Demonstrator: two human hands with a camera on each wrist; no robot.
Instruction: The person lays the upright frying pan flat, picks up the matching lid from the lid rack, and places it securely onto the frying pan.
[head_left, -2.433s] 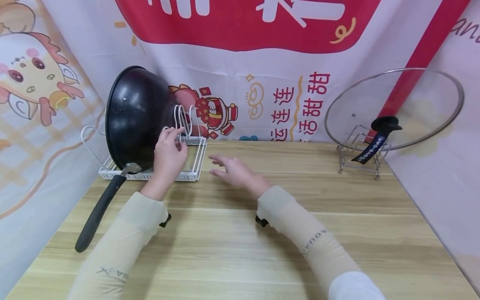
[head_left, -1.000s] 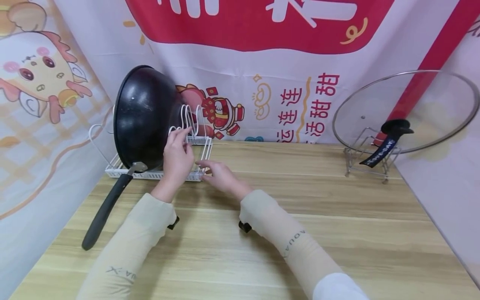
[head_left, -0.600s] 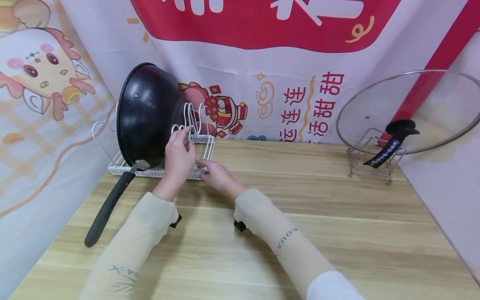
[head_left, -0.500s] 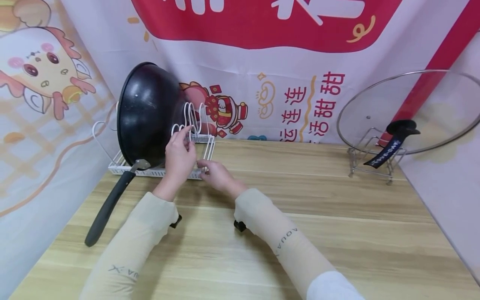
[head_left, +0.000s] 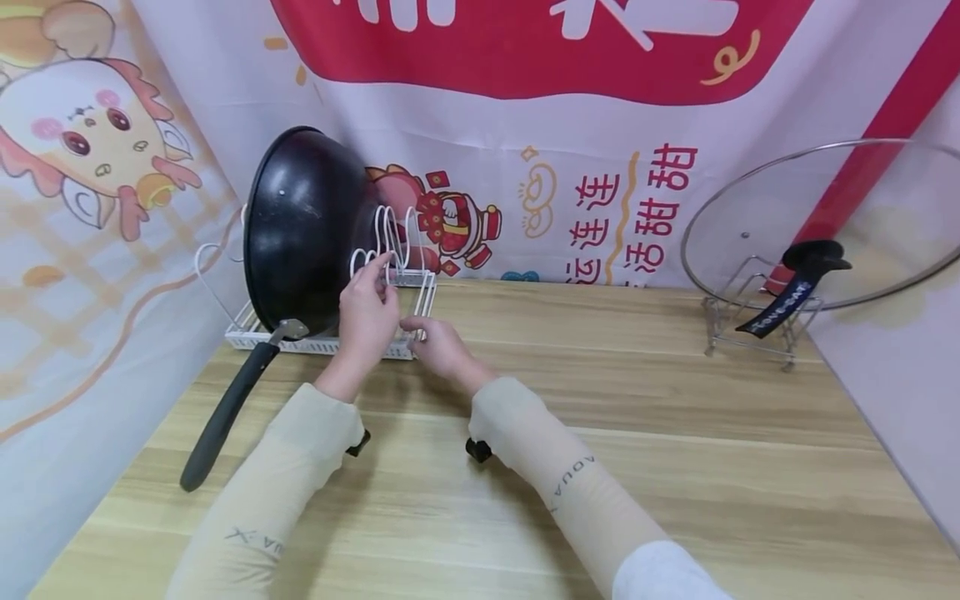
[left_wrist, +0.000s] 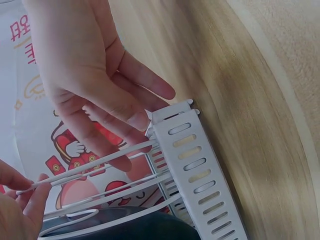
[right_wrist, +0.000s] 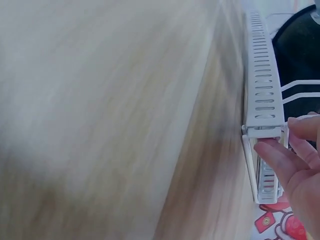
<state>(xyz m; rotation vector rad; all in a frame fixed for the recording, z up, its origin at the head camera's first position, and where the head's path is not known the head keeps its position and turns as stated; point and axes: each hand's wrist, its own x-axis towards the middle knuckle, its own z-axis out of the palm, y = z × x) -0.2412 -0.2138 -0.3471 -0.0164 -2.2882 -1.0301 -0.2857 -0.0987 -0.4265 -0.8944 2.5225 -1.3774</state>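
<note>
A white pan rack [head_left: 322, 344] with wire dividers stands at the back left of the table. My left hand [head_left: 367, 317] pinches the upper part of a white wire divider [left_wrist: 95, 162], seen clearly in the left wrist view. At the rack's near right corner, my right hand [head_left: 442, 348] has its thumb and fingers around the foot of that divider. In the right wrist view its fingers [right_wrist: 275, 155] touch the slotted end of the rack. A black wok [head_left: 307, 225] leans on its side in the rack, its long black handle [head_left: 228, 417] pointing toward the near left.
On the right, a glass lid [head_left: 862, 200] with a black knob stands in a small metal wire stand [head_left: 750, 333]. Printed cloth [head_left: 480, 125] hangs behind and at both sides. The wooden tabletop [head_left: 637, 500] stretches in front of the rack.
My right hand has come left from beside the rack to its corner and taken hold there. My left hand keeps its grip on the wire. The head view has turned slightly left.
</note>
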